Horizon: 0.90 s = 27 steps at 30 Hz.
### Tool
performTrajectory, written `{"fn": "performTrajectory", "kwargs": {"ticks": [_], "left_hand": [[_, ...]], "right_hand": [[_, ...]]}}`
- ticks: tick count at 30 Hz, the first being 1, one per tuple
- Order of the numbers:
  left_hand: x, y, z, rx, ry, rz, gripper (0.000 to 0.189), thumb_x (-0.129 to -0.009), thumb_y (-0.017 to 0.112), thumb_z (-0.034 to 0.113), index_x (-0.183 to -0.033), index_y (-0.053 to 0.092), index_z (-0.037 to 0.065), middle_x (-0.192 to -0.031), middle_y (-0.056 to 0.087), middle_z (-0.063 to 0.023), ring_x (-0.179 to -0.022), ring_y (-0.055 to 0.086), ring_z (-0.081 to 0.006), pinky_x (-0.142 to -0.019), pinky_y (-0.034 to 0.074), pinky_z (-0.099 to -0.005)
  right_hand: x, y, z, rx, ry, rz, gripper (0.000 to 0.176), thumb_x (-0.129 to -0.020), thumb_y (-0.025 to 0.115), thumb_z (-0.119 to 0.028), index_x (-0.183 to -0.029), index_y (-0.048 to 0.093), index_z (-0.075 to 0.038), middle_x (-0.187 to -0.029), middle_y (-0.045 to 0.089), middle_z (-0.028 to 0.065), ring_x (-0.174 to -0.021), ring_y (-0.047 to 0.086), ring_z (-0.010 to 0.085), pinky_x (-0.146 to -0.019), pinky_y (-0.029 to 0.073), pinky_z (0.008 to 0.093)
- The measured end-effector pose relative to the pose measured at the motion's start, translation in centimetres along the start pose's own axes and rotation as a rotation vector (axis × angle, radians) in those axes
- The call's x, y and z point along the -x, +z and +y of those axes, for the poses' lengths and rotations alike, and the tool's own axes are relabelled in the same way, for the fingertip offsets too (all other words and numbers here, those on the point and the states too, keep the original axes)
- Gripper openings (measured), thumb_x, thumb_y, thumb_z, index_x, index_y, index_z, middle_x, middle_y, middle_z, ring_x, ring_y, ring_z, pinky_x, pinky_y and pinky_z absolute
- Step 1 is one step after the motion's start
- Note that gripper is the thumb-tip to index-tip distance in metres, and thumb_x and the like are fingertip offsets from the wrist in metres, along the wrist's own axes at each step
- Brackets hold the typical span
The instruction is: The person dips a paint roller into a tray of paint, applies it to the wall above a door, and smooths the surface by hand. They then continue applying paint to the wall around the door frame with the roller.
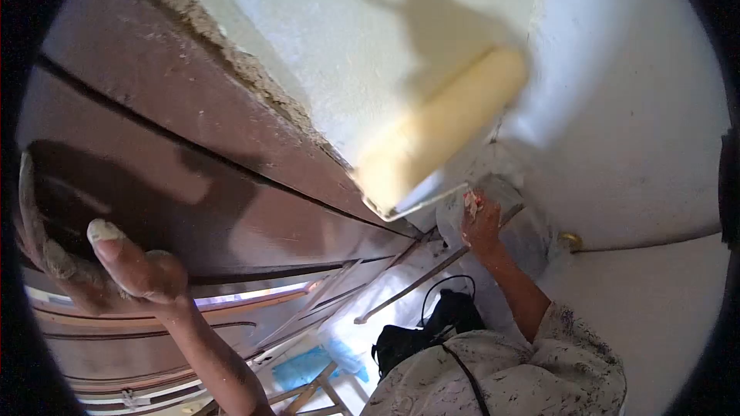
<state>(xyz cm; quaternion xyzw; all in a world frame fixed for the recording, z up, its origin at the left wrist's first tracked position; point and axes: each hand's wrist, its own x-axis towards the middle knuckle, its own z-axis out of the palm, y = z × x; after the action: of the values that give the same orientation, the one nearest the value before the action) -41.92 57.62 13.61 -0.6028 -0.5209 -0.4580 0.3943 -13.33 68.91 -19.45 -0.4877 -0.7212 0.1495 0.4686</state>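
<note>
Fingers [472,206] of right hand [482,227] closed on paint roller [439,127], sleeve against pale wall [324,31]. Left hand [116,266] open, resting on brown door frame [193,115]. Black bag [416,335] below, contents not visible.

**Around the work: wall, bag and clutter below**

A white wall [640,108] fills the view from 1 to 4 o'clock, with a cream painted patch [331,31] at 12 o'clock. A crumbly plaster edge [254,77] runs down the patch's left side, toward 11 o'clock. A small brass knob [571,240] sits at 4 o'clock. A black bag [416,339] with a thin cord lies at 6 o'clock, a blue cloth [308,366] and wooden slats [316,389] just beside it toward 7 o'clock. A long thin bar [416,285] slants above the bag.
</note>
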Motion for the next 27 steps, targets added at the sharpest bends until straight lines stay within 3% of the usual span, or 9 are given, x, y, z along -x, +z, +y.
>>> {"fn": "performTrajectory", "kwargs": {"ticks": [1,2,6,14,15,17,18,25,27], "left_hand": [[1.5,-2.7,-5.6,-0.156,0.256,-0.072,0.056,-0.089,0.044,0.024,-0.130,0.031,-0.012,-0.126,0.044,-0.0268,-0.107,0.053,-0.0336,-0.090,0.047,-0.0374],[1.2,-2.3,-4.7,-0.150,0.265,-0.083,0.056,-0.089,0.044,0.024,-0.130,0.031,-0.012,-0.126,0.044,-0.0268,-0.107,0.053,-0.0336,-0.090,0.047,-0.0374],[-0.8,0.9,2.6,0.089,-0.115,0.111,0.037,-0.087,0.053,0.012,-0.121,0.047,-0.001,-0.126,0.051,-0.0146,-0.105,0.054,-0.0318,-0.088,0.047,-0.0394],[-2.3,1.4,0.8,-0.038,0.244,0.154,0.038,-0.086,0.049,0.018,-0.114,0.056,-0.008,-0.126,0.049,-0.0247,-0.115,0.045,-0.0334,-0.095,0.041,-0.0450],[-2.2,-0.2,1.0,-0.490,0.382,0.049,0.037,-0.089,0.048,0.020,-0.108,0.055,-0.011,-0.111,0.056,-0.0228,-0.089,0.059,-0.0271,-0.076,0.051,-0.0345],[-1.0,-0.9,-0.4,-0.440,0.155,0.036,0.034,-0.091,0.046,0.020,-0.105,0.054,-0.010,-0.107,0.057,-0.0214,-0.089,0.056,-0.0242,-0.078,0.049,-0.0367],[-1.6,-0.5,-0.1,-0.356,0.200,0.061,0.035,-0.092,0.044,0.021,-0.104,0.055,-0.010,-0.105,0.057,-0.0207,-0.088,0.055,-0.0240,-0.078,0.048,-0.0365],[-1.9,0.4,0.4,-0.299,0.267,0.108,0.041,-0.092,0.040,0.027,-0.100,0.057,-0.009,-0.099,0.057,-0.0173,-0.085,0.053,-0.0227,-0.078,0.047,-0.0358],[-3.4,0.8,0.9,-0.257,0.491,0.073,0.038,-0.092,0.040,0.025,-0.097,0.058,-0.008,-0.090,0.058,-0.0149,-0.078,0.053,-0.0212,-0.073,0.047,-0.0334]], "right_hand": [[2.2,0.5,1.4,-0.053,0.227,-0.182,0.021,-0.082,0.057,-0.024,-0.082,0.051,-0.003,-0.059,0.052,0.0194,-0.056,0.056,0.0392,-0.050,0.040,0.0454],[4.1,0.9,2.7,-0.059,0.240,-0.180,0.021,-0.082,0.057,-0.024,-0.082,0.051,-0.003,-0.059,0.052,0.0194,-0.056,0.056,0.0392,-0.050,0.040,0.0454],[7.3,1.0,5.0,0.069,0.208,-0.214,0.018,-0.080,0.061,-0.019,-0.080,0.053,-0.003,-0.063,0.057,0.0196,-0.058,0.057,0.0394,-0.051,0.043,0.0445],[0.2,-0.7,-1.6,-0.122,0.104,-0.092,0.020,-0.081,0.062,-0.020,-0.085,0.052,-0.003,-0.063,0.056,0.0181,-0.057,0.057,0.0378,-0.053,0.045,0.0436],[-0.6,-0.7,-1.6,-0.119,0.133,-0.085,0.020,-0.081,0.062,-0.020,-0.085,0.052,-0.003,-0.063,0.056,0.0181,-0.057,0.057,0.0378,-0.053,0.045,0.0436],[-1.5,-0.3,-1.1,-0.028,0.033,-0.083,0.021,-0.079,0.065,-0.021,-0.087,0.054,-0.004,-0.066,0.058,0.0185,-0.060,0.059,0.0375,-0.056,0.047,0.0435],[-1.0,-0.2,-0.4,-0.031,0.062,-0.076,0.021,-0.079,0.065,-0.021,-0.087,0.054,-0.004,-0.066,0.058,0.0185,-0.060,0.059,0.0375,-0.056,0.047,0.0435],[12.6,2.7,10.7,0.128,0.392,-0.335,0.028,-0.083,0.061,-0.030,-0.095,0.060,-0.005,-0.070,0.062,0.0183,-0.064,0.063,0.0344,-0.059,0.050,0.0434],[16.4,2.9,12.8,0.150,0.430,-0.378,0.031,-0.084,0.059,-0.034,-0.096,0.062,-0.005,-0.071,0.062,0.0184,-0.065,0.063,0.0332,-0.059,0.050,0.0435]]}}
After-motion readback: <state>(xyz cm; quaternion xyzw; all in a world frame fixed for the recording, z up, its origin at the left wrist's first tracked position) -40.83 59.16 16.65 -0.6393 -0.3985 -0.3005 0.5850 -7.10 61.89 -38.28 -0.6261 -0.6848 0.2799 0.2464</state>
